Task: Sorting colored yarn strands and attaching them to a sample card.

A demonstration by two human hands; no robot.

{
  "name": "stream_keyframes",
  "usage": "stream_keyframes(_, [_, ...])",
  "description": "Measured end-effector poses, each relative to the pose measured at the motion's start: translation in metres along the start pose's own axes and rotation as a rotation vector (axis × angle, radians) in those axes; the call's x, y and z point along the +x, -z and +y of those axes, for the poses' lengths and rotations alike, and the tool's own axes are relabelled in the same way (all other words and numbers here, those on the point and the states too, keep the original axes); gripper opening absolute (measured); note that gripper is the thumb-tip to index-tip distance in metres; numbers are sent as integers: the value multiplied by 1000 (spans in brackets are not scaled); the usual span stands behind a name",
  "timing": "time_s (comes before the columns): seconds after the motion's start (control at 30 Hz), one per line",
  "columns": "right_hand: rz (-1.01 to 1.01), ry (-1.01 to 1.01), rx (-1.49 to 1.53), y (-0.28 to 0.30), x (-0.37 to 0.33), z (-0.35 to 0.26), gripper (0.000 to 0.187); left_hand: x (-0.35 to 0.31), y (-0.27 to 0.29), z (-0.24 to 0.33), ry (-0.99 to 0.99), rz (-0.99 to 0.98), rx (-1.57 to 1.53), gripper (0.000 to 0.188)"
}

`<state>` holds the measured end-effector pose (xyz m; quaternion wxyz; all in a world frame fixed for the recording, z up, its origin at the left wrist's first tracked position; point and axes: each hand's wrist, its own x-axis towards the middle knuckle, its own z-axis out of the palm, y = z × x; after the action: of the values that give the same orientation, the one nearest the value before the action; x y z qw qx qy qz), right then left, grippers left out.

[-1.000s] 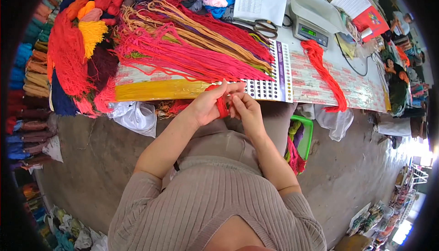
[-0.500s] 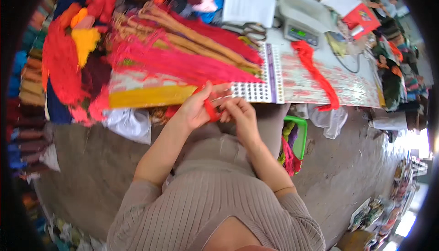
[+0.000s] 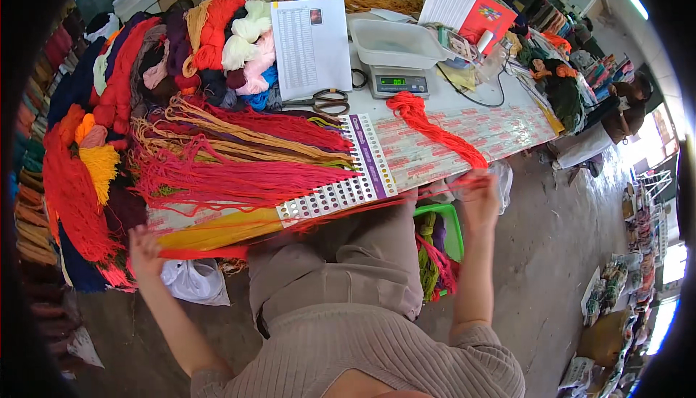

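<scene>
Red embroidery thread stretches in a long line across the table's front edge between my two hands. My right hand, smeared by motion, is closed on its right end, close to the table's front right. At the far left end of the strands is my left hand, closed on them with the thumb raised. A red skein lies on the table beside my right hand. Left of it sits a white holed thread card with a purple stripe; pink, tan and dark red thread bundles fan leftward from it.
Black scissors lie by a printed sheet. Behind the skein, a clear plastic tub rests on a digital scale. Coloured skeins pile at the left. A green basket stands below the table. Other people are in the background.
My hands were close together before my lap with red thread between them. They have moved wide apart, left and right, drawing the strands out. The view has shifted too.
</scene>
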<state>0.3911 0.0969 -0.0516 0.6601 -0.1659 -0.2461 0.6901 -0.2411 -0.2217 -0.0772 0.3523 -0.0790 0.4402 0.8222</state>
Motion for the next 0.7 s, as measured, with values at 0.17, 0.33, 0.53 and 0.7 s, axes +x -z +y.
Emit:
stream_keyframes(0.17, [368, 376, -56, 144, 49, -155, 26, -20, 48, 85, -417, -101, -161, 46])
stream_keyframes(0.33, [381, 493, -333, 94, 39, -187, 27, -81, -119, 28, -478, 89, 105, 44])
stream_keyframes(0.53, [537, 336, -330, 222, 91, -250, 40, -1, -188, 28, -615, -463, 639, 41])
stream_keyframes(0.7, [1305, 625, -1188, 318, 23, -309, 31, 121, -247, -1, -1516, -84, 1321, 40])
